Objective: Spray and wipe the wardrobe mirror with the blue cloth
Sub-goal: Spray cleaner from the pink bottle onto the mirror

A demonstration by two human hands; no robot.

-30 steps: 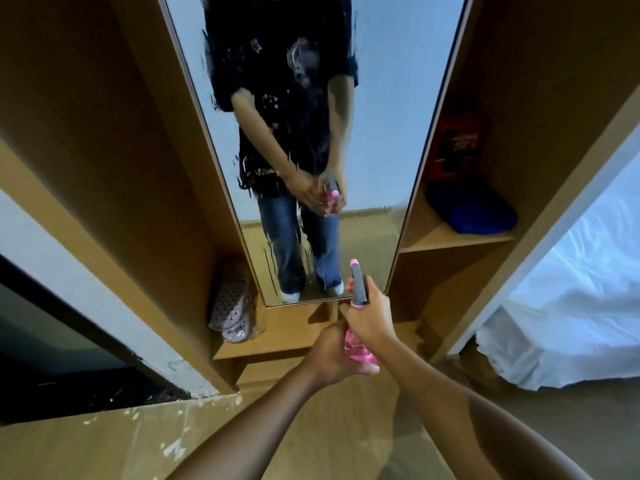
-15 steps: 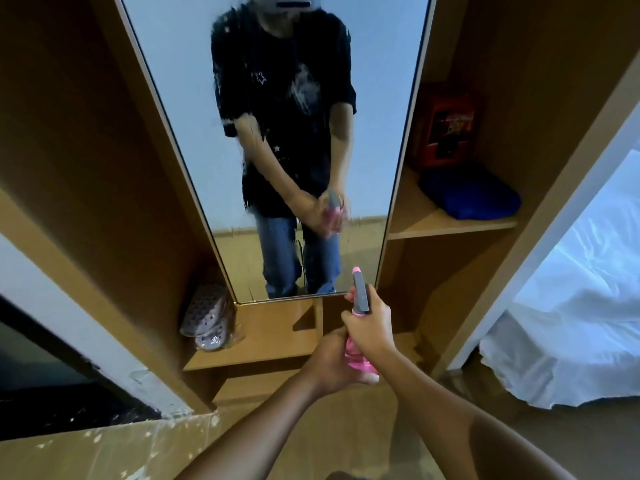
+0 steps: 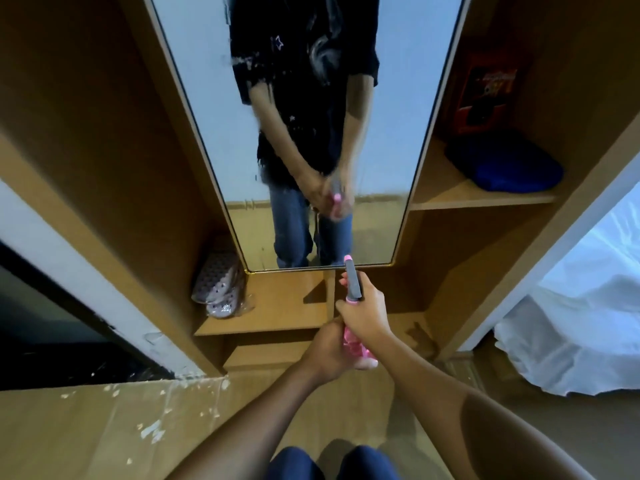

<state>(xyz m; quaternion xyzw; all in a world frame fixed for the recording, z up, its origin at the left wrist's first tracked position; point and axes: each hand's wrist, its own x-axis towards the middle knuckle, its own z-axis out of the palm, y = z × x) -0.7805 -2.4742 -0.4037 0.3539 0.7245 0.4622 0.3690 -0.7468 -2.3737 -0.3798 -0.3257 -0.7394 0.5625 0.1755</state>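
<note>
The tall wardrobe mirror [image 3: 214,109] stands straight ahead, with spray droplets and streaks across its upper part. A pink spray bottle [image 3: 353,344] with a grey head points at the glass just below the mirror's lower edge. My right hand [image 3: 363,310] grips the bottle's neck and trigger. My left hand [image 3: 329,351] holds the bottle's pink body from the left. The blue cloth [image 3: 512,168] lies folded on the wardrobe shelf to the right of the mirror, away from both hands.
A red box [image 3: 485,95] stands behind the cloth on the right shelf [image 3: 450,199]. Bagged slippers [image 3: 218,282] lean on the low shelf left of the mirror. A bed with white sheets [image 3: 571,334] is at the right. The wooden floor shows paint flecks.
The camera view shifted down and right, so the mirror sits more centred. Both hands keep holding the bottle in front of the mirror's lower edge.
</note>
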